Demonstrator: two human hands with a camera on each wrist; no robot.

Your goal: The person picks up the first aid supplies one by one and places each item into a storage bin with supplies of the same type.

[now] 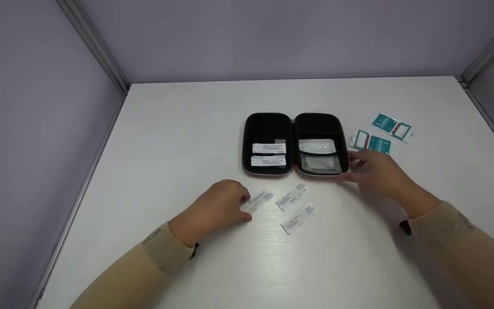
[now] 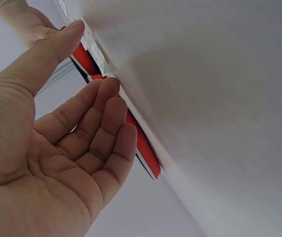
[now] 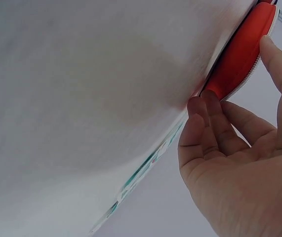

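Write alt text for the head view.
A person's right hand touches an open black-lined case of packets on a white table; the left hand is at one of three white strips. Two green packets lie farther right.

Soft, rather dim light covers the worktop point(image 1: 178, 128), with a pale sheen lower down between the left fingers point(image 1: 240, 189) and the right fingers point(image 1: 360, 155). A soft-edged shadow stretches below the right fingers. Fine print on the white packets point(image 1: 291, 197), right of the left fingers, is unreadable. Both wrist views look hazy, grey patches dulling the worktop beside the fingers.
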